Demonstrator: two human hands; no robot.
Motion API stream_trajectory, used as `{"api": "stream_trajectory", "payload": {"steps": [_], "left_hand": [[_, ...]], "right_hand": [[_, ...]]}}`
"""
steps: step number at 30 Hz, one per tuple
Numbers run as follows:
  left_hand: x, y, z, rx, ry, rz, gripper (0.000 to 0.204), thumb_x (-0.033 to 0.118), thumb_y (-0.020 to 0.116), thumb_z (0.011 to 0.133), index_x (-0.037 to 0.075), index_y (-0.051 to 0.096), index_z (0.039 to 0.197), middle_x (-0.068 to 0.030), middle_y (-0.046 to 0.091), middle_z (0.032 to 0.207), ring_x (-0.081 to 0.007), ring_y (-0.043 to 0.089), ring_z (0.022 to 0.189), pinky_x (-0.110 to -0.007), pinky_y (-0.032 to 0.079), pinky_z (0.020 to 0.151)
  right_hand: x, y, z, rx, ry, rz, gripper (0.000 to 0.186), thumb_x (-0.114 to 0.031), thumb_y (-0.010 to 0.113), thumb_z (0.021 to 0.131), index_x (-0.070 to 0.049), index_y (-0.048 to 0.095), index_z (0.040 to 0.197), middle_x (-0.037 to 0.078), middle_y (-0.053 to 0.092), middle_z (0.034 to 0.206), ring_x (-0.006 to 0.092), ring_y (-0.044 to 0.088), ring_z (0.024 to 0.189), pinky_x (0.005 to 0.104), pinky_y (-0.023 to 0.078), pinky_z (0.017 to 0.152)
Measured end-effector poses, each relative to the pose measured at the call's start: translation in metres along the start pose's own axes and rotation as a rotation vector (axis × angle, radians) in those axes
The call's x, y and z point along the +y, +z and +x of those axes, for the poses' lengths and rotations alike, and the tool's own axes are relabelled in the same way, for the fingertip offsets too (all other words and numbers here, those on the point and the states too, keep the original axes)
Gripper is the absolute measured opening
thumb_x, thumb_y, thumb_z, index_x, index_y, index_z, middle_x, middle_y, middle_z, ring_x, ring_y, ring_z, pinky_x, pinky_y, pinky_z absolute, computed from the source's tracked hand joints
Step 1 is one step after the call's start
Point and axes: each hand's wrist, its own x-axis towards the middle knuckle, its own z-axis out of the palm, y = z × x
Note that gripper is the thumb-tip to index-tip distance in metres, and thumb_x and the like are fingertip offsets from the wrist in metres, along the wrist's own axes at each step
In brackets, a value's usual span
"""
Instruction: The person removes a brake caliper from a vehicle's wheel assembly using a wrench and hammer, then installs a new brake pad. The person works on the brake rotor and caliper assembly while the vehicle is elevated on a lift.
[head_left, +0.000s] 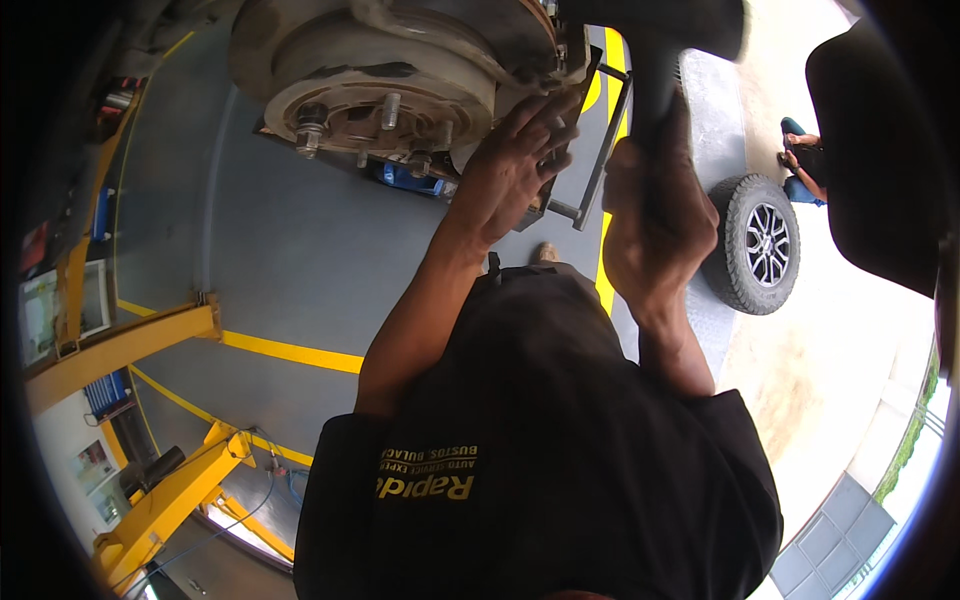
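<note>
At the top of the view a rusty brake rotor and hub [350,60] hang with wheel studs pointing out. A stud [390,110] shows bare, and a nut sits on another stud [311,128]. My left hand [512,165] is held up at the right edge of the hub, fingers apart and gripping nothing; whether it touches the metal I cannot tell. My right hand [660,225] is closed around the handle of a dark mallet [690,28], its head raised right of the rotor. The hand and handle are blurred by motion.
A wheel with tyre [765,245] stands on the floor at right, a seated person [802,160] beyond it. A black metal frame [600,150] stands beside the hub. Yellow lift arms [170,500] lie at left. A dark shape [875,150] fills the upper right.
</note>
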Motion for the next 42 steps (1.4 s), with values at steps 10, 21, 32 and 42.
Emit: {"api": "stream_trajectory", "payload": {"steps": [10, 21, 32, 42], "left_hand": [[-0.007, 0.000, 0.019, -0.057, -0.028, -0.404, 0.040, 0.008, 0.058, 0.101, 0.016, 0.056, 0.140, -0.0001, 0.056, 0.149, -0.0157, 0.053, 0.129, -0.037, 0.041, 0.111], [-0.008, -0.008, 0.017, -0.072, -0.055, -0.497, 0.038, 0.011, 0.057, 0.101, 0.013, 0.059, 0.139, -0.0011, 0.061, 0.144, -0.0145, 0.055, 0.126, -0.035, 0.043, 0.107], [-0.004, -0.004, 0.013, -0.133, -0.046, -0.487, 0.038, 0.018, 0.054, 0.107, 0.014, 0.055, 0.145, -0.0020, 0.060, 0.145, -0.0157, 0.056, 0.127, -0.037, 0.047, 0.105], [0.023, 0.009, -0.023, -0.026, -0.100, -0.077, 0.046, 0.014, 0.055, 0.104, 0.008, 0.051, 0.150, -0.0051, 0.058, 0.146, -0.0166, 0.053, 0.132, -0.034, 0.047, 0.107]], "right_hand": [[-0.018, 0.001, -0.012, 0.087, 0.006, -0.143, 0.047, 0.003, 0.062, 0.096, 0.007, 0.056, 0.143, 0.021, 0.074, 0.102, 0.0230, 0.071, 0.081, 0.0324, 0.056, 0.072], [-0.010, 0.017, -0.023, -0.081, 0.188, -0.216, 0.048, 0.004, 0.061, 0.095, 0.002, 0.057, 0.143, 0.022, 0.075, 0.113, 0.0243, 0.075, 0.086, 0.0307, 0.059, 0.079], [-0.020, 0.009, -0.017, 0.051, 0.130, -0.044, 0.045, -0.003, 0.062, 0.100, -0.003, 0.059, 0.145, 0.029, 0.071, 0.102, 0.0196, 0.075, 0.086, 0.0364, 0.057, 0.075], [-0.039, 0.020, -0.013, 0.036, 0.290, 0.170, 0.046, -0.003, 0.063, 0.099, 0.003, 0.058, 0.144, 0.021, 0.072, 0.120, 0.0211, 0.069, 0.107, 0.0329, 0.053, 0.092]]}}
